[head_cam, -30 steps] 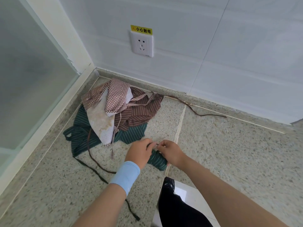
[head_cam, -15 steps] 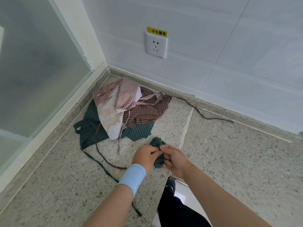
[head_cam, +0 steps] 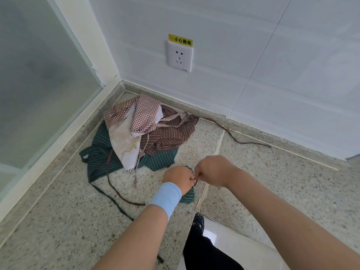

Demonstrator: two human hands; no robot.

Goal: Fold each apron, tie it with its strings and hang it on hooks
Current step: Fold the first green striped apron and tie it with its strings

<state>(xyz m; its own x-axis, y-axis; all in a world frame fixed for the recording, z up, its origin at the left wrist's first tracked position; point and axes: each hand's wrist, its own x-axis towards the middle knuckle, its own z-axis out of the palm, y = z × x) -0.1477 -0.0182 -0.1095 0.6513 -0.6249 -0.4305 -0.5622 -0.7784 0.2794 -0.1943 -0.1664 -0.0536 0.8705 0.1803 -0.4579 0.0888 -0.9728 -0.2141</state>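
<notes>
A small folded bundle of green striped apron [head_cam: 188, 196] sits on the speckled stone counter under my hands. My left hand [head_cam: 178, 179], with a light blue wristband, and my right hand [head_cam: 213, 170] meet above the bundle, and both pinch its thin string between the fingertips. Behind them lies a loose heap of aprons: a brown checked one [head_cam: 145, 114] on top, a brown striped one [head_cam: 169, 136] and another green striped one [head_cam: 101, 156] underneath. No hooks are in view.
Long apron strings trail over the counter: a brown one [head_cam: 245, 142] along the back wall and a dark one [head_cam: 115, 203] toward the front. A wall socket [head_cam: 179, 57] sits above the heap. Frosted glass [head_cam: 35, 75] closes the left side. The counter's front edge [head_cam: 220, 221] is near my body.
My hands have moved from gripping the bundle itself to pinching its string close together above it. The bundle has dropped lower under my left wrist. The camera has tilted and moved closer.
</notes>
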